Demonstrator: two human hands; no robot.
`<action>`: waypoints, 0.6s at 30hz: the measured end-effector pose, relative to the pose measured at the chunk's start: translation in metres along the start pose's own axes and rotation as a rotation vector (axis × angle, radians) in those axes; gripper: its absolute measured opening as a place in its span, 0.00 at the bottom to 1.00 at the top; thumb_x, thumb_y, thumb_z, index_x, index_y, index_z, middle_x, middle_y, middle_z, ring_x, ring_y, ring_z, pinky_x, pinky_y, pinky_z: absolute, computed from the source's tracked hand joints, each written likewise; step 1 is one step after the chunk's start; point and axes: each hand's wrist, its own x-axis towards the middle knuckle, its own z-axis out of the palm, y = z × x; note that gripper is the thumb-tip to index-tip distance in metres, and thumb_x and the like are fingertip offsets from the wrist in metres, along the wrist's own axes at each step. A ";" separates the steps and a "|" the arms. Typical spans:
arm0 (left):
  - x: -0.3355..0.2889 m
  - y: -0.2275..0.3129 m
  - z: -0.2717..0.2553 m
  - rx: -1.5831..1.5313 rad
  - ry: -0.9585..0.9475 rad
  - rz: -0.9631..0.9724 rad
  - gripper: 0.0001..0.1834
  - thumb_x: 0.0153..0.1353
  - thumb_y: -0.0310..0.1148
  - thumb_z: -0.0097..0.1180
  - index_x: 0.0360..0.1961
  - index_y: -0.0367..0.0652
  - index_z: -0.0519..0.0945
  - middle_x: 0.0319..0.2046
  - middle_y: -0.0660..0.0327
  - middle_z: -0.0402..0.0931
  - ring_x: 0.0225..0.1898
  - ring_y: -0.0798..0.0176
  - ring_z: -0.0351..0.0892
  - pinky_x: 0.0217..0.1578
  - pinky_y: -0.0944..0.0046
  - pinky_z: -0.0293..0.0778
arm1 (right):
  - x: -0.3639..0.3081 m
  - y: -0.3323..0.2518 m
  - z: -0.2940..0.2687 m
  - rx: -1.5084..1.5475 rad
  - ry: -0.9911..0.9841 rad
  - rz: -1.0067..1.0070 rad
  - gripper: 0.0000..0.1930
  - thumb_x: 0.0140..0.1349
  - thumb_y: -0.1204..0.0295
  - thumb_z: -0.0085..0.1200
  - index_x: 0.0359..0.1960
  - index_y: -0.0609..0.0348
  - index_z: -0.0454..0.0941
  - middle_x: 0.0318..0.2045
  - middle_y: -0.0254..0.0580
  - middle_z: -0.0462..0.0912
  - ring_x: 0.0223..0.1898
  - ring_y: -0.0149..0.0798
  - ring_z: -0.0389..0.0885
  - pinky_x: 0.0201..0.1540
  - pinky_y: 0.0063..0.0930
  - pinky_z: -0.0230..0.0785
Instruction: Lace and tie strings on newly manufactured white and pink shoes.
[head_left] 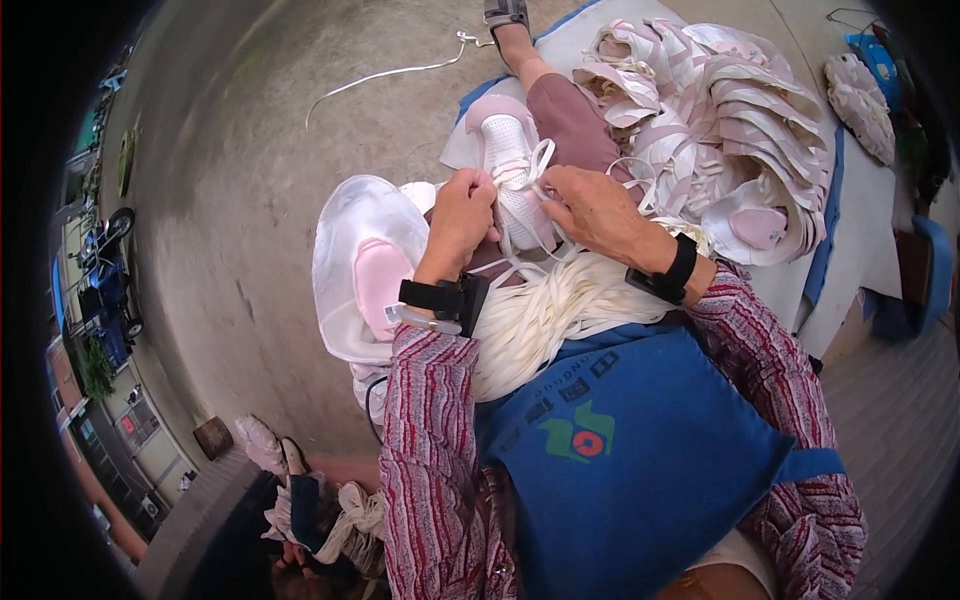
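Across my blue apron (650, 440) runs a slanting row of large dark characters (575, 388) with smaller lettering alongside, next to a green emblem (588, 437) with a red disc at its centre. A small white label (391, 314) sits on a pink insole (380, 275); its print is too small for me to read.

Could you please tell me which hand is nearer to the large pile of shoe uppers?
Right. The right hand is just lower-left of the pile of shoe uppers; the left hand is farther left, on the laced upper's other side.
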 end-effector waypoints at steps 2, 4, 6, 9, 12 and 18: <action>0.003 0.001 -0.002 -0.095 -0.017 -0.070 0.08 0.62 0.29 0.43 0.34 0.35 0.72 0.22 0.60 0.71 0.17 0.69 0.71 0.13 0.68 0.71 | 0.003 -0.002 0.000 -0.002 0.000 -0.025 0.09 0.57 0.69 0.52 0.31 0.64 0.72 0.26 0.56 0.78 0.31 0.58 0.78 0.33 0.49 0.69; 0.006 0.001 0.002 -0.036 0.009 -0.063 0.09 0.62 0.29 0.42 0.36 0.34 0.71 0.23 0.56 0.73 0.18 0.66 0.73 0.14 0.67 0.73 | 0.005 -0.004 -0.001 -0.047 -0.043 0.033 0.07 0.55 0.72 0.50 0.27 0.65 0.73 0.22 0.58 0.77 0.27 0.60 0.77 0.32 0.49 0.69; 0.011 0.003 0.004 0.010 0.019 -0.057 0.10 0.62 0.29 0.41 0.37 0.33 0.70 0.24 0.54 0.74 0.17 0.63 0.75 0.14 0.65 0.74 | 0.007 -0.003 -0.005 0.005 -0.045 0.000 0.07 0.54 0.73 0.49 0.26 0.65 0.73 0.21 0.59 0.76 0.26 0.61 0.77 0.31 0.48 0.69; 0.009 -0.005 0.000 0.091 0.044 -0.065 0.10 0.60 0.28 0.41 0.38 0.32 0.70 0.25 0.52 0.75 0.16 0.59 0.77 0.16 0.62 0.74 | 0.006 -0.011 -0.017 0.110 -0.128 -0.041 0.06 0.52 0.74 0.48 0.24 0.65 0.73 0.21 0.59 0.76 0.26 0.61 0.76 0.30 0.48 0.68; 0.010 0.005 0.005 0.223 0.087 -0.036 0.09 0.60 0.28 0.44 0.37 0.32 0.69 0.25 0.50 0.76 0.12 0.58 0.75 0.15 0.61 0.73 | -0.002 -0.006 -0.034 0.104 -0.232 -0.024 0.06 0.51 0.73 0.48 0.24 0.65 0.73 0.21 0.58 0.76 0.26 0.60 0.76 0.30 0.46 0.68; 0.039 0.011 -0.005 0.263 0.336 0.506 0.31 0.56 0.41 0.56 0.55 0.30 0.65 0.47 0.40 0.72 0.47 0.49 0.77 0.47 0.58 0.73 | -0.026 -0.043 -0.048 0.457 -0.665 -0.169 0.05 0.51 0.74 0.49 0.23 0.63 0.72 0.19 0.54 0.74 0.23 0.57 0.74 0.27 0.44 0.66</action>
